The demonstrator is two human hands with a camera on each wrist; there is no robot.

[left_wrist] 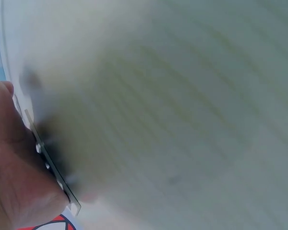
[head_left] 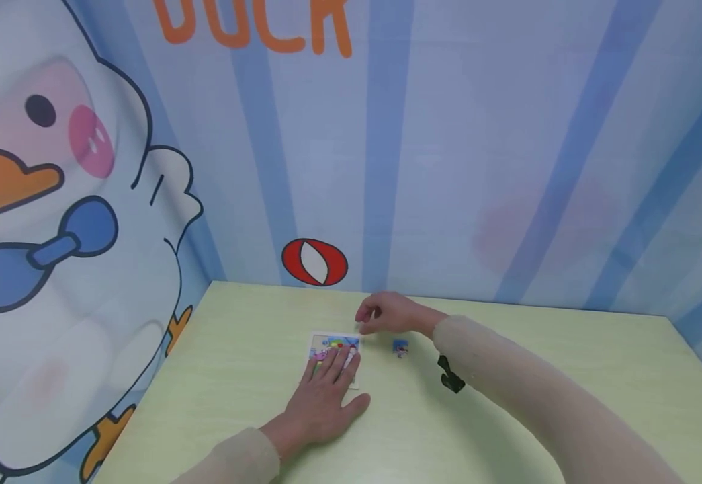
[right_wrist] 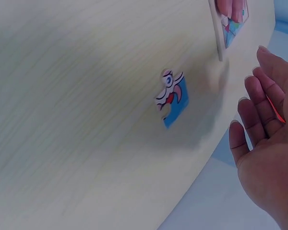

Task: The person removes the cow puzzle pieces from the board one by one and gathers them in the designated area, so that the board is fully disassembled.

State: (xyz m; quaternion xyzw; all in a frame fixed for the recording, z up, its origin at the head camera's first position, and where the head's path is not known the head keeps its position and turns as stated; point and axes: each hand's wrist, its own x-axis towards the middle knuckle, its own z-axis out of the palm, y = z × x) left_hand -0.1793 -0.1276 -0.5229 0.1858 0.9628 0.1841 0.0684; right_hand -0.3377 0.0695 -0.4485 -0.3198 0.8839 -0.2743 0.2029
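My left hand (head_left: 323,407) lies with its fingers spread over a small picture puzzle (head_left: 341,341) in a white frame, covering much of its lower part. In the left wrist view the hand (left_wrist: 19,163) is against the thin puzzle board (left_wrist: 53,165), seen edge-on. Just past the puzzle's upper right corner hovers my right hand (head_left: 396,312), its fingers loosely bent. No held thing shows among the fingers of the right hand (right_wrist: 269,115) in the right wrist view. A loose blue-and-white puzzle piece (right_wrist: 172,96) lies flat on the table, apart from both hands.
The pale yellow table (head_left: 254,323) ends at a blue striped cloth backdrop (head_left: 435,168). A large printed duck (head_left: 54,269) fills the left side. A black bow (head_left: 450,375) hangs at the right sleeve.
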